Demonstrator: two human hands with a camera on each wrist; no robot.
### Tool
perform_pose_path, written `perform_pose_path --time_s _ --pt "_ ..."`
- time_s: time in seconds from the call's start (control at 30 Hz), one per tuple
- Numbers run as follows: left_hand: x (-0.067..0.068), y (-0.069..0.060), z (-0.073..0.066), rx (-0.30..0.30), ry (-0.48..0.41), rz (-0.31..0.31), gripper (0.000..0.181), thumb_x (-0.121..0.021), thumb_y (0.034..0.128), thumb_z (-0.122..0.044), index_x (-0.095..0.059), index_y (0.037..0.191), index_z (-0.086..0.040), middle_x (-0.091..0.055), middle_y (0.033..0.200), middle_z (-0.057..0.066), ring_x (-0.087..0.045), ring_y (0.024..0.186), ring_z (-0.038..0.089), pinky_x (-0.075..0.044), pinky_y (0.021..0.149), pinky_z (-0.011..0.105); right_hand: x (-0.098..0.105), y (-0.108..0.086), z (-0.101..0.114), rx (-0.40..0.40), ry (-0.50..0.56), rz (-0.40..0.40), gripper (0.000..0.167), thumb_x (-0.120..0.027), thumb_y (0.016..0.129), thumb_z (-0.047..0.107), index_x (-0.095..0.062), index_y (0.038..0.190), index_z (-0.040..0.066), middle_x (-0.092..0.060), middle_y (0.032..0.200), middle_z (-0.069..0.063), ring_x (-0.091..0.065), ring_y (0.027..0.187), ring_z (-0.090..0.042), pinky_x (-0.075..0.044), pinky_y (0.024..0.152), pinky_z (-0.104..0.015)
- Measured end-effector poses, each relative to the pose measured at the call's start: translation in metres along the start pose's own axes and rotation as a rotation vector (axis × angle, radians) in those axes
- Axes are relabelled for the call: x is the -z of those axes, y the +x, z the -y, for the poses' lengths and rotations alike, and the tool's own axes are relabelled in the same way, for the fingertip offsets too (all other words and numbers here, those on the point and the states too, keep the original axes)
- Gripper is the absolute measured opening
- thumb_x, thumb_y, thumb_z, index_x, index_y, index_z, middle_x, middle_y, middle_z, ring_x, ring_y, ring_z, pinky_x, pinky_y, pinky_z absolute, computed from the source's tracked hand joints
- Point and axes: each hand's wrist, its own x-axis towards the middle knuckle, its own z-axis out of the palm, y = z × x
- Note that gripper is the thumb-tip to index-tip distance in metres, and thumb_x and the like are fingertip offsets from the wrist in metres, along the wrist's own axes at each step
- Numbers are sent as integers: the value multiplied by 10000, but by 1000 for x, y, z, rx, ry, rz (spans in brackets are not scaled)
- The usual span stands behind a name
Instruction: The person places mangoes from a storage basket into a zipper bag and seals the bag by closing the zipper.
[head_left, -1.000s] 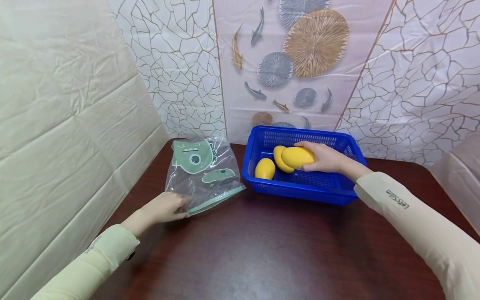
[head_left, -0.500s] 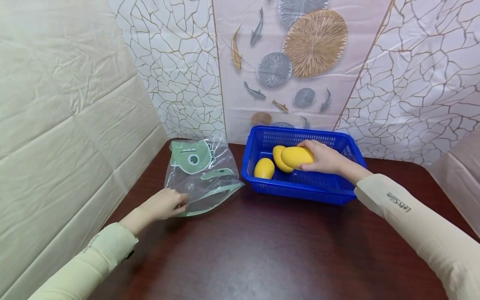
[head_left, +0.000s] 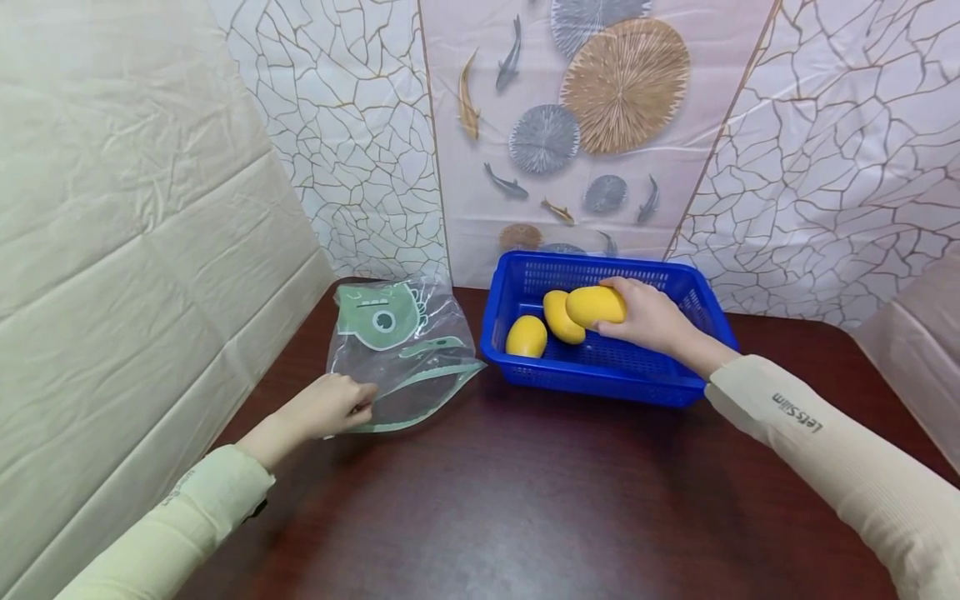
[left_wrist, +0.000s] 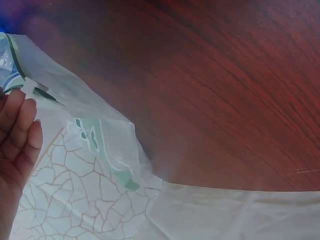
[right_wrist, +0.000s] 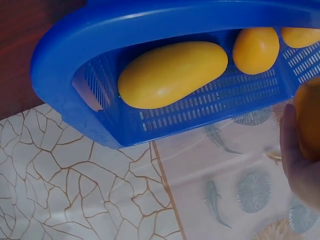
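Observation:
My right hand [head_left: 651, 318] grips a yellow mango [head_left: 595, 306] over the blue plastic basket [head_left: 600, 385]. Below it lie two more mangoes, one [head_left: 527, 337] at the left end and one [head_left: 561, 320] just beside the held fruit. A longer mango [right_wrist: 172, 75], seen in the right wrist view, rests in the basket part that my hand hides from the head view. With curled fingers, my left hand [head_left: 322, 407] pinches the near left edge of a clear zip bag [head_left: 438, 390] with green cartoon prints. The bag lies flat and its mouth gapes.
Dark reddish-brown table [head_left: 480, 508] extends in front of the bag and basket. A patterned backdrop [head_left: 375, 150] stands right behind them. Pale cloth walls [head_left: 150, 250] close off the left and right sides.
The bag's edges have come apart into an open mouth as my left hand drew its near edge slightly leftward. My right hand has lifted the mango a little.

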Motion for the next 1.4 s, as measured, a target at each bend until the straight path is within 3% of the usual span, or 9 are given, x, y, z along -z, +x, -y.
perform_pose_path --time_s 0.4,0.83,1.2,1.4 --pt "5 5 -4 12 32 -11 264 -594 726 -135 -377 588 -193 -289 478 -134 -260 452 28 -245 439 229 -9 -5 27 70 30 -75 632 -707 804 266 -477 1301 -49 -591 1171 -243 -472 920 -331 -368 744 -412" --pt "4 8 -7 74 21 54 239 -590 770 -149 -430 595 -182 -368 480 -93 -336 443 63 -287 440 255 -34 -16 76 263 75 -99 639 -750 753 219 -502 1272 -60 -614 1194 -217 -543 957 -314 -354 889 -461" --pt "6 11 -9 103 18 66 227 -584 777 -163 -446 597 -168 -388 484 -69 -360 447 83 -301 440 278 -77 -33 127 375 117 16 639 -737 763 258 -498 1296 -1 -609 1211 -136 -495 997 -263 -436 860 -396" --pt "4 12 -11 101 6 60 261 -581 773 -152 -413 576 -178 -344 478 -81 -312 446 66 -252 442 245 -109 -32 143 490 28 8 637 -742 759 282 -505 1268 -20 -616 1164 -132 -501 976 -257 -441 858 -352"
